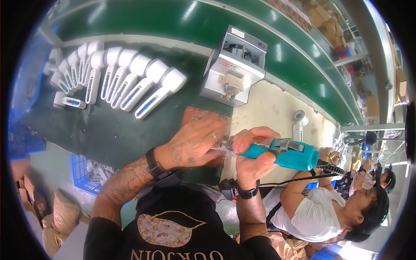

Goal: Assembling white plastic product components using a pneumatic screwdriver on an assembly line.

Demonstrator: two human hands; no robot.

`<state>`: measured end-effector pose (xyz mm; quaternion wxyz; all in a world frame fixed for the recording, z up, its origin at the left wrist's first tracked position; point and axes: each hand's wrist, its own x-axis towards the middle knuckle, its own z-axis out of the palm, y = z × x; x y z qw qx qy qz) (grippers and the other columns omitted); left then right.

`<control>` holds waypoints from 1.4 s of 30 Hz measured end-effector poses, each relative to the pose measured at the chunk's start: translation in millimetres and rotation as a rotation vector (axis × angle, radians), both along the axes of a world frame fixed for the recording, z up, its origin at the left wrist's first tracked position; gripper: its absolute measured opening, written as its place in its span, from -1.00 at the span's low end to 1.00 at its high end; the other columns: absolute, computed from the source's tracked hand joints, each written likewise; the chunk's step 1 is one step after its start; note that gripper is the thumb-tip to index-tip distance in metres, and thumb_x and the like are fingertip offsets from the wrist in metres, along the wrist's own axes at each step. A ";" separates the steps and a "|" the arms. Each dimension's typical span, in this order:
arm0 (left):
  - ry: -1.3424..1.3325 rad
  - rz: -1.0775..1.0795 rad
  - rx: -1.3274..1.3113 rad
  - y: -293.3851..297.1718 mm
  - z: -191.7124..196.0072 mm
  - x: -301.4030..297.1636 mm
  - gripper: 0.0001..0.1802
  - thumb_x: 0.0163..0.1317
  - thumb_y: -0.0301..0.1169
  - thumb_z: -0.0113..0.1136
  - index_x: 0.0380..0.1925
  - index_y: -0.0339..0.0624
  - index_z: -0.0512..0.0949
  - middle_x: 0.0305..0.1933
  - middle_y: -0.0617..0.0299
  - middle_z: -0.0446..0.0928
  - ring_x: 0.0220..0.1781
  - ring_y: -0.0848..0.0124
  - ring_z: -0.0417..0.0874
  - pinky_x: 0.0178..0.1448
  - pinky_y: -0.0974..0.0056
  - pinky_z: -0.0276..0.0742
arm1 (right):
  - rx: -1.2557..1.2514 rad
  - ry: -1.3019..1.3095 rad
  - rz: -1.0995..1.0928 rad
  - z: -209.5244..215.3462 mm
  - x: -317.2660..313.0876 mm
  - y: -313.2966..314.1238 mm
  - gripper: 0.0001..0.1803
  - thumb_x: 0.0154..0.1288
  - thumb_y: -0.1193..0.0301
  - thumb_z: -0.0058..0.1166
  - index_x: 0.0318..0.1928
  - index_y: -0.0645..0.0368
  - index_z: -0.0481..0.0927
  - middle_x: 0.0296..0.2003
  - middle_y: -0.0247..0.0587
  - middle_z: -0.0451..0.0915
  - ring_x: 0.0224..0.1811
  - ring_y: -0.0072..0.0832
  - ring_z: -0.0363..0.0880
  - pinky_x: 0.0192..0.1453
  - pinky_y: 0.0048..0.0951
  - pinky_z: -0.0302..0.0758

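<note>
My right hand (253, 160) is wrapped round a teal electric screwdriver (294, 155), which lies nearly level with its tip pointing left. My left hand (195, 141), with a ring on one finger, rests over a reddish-brown mat (195, 116) at the bench's front edge. Its fingers are together and curled down around something pale at the screwdriver's tip. Most of that piece is hidden under the hand, so its kind cannot be made out. A black cord (294, 178) trails near the back of the screwdriver.
White round-headed devices with long handles (160, 92) stand in a curved row at the left. A grey metal machine (236, 67) stands behind my hands. One more white device (299, 123) is at the right, near a co-worker (320, 210). A blue crate (84, 173) sits below the bench.
</note>
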<state>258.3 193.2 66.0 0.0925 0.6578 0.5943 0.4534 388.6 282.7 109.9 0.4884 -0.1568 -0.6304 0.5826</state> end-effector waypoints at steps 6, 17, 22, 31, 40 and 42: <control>0.030 0.042 0.035 2.1 -1.7 3.5 -0.65 -0.01 -0.31 0.47 -0.21 -0.18 0.63 -0.16 0.14 0.57 -0.10 0.10 0.60 -0.01 0.07 0.54 | -0.028 -0.007 0.011 3.4 0.4 0.1 -0.16 0.33 -0.34 -0.04 -0.01 0.32 0.38 -0.59 -0.24 0.40 -0.61 -0.44 0.37 -0.50 -0.37 0.34; 0.016 0.000 -0.212 13.3 -1.8 -14.1 -0.63 0.15 -0.12 0.40 -0.16 -0.10 0.62 -0.12 0.16 0.55 0.07 0.07 0.53 0.25 0.04 0.41 | 0.065 0.021 -0.008 19.4 -33.4 48.6 -0.30 0.45 -0.21 -0.02 0.00 0.30 0.47 -0.53 -0.23 0.50 -0.48 -0.46 0.49 -0.37 -0.42 0.43; 0.081 -0.020 -0.177 6.8 -7.4 -13.1 -0.51 0.17 -0.06 0.37 0.00 -0.08 0.59 -0.04 0.15 0.52 0.10 0.08 0.50 0.31 0.06 0.39 | 0.141 -0.039 -0.027 20.3 -67.7 69.7 -0.47 0.55 -0.03 -0.09 -0.02 0.28 0.49 -0.50 -0.27 0.55 -0.46 -0.53 0.52 -0.37 -0.50 0.42; 0.073 0.007 -0.093 7.5 -12.3 -13.6 -0.43 0.19 -0.06 0.32 0.10 -0.18 0.52 -0.05 0.09 0.52 0.03 0.07 0.50 0.19 0.05 0.41 | 0.238 -0.041 -0.021 4.8 -90.8 75.6 -0.63 0.56 0.12 -0.05 -0.15 0.22 0.49 -0.52 -0.31 0.56 -0.51 -0.57 0.49 -0.39 -0.52 0.40; 0.009 0.060 -0.106 7.9 -10.9 -10.6 -0.56 0.09 -0.13 0.46 -0.10 -0.09 0.60 -0.05 0.21 0.58 0.02 0.15 0.54 0.17 0.09 0.45 | 0.065 -0.152 0.023 16.3 -38.4 46.7 -0.48 0.49 -0.04 0.04 -0.10 0.25 0.51 -0.52 -0.28 0.53 -0.51 -0.52 0.50 -0.42 -0.48 0.42; 0.005 0.039 -0.092 9.5 -11.3 -11.6 -0.57 0.08 -0.14 0.47 -0.12 -0.09 0.60 -0.06 0.20 0.58 0.01 0.15 0.55 0.16 0.09 0.46 | 0.032 -0.185 -0.010 18.1 -25.1 39.0 -0.39 0.45 -0.12 0.06 -0.08 0.29 0.49 -0.52 -0.25 0.52 -0.51 -0.49 0.50 -0.43 -0.45 0.42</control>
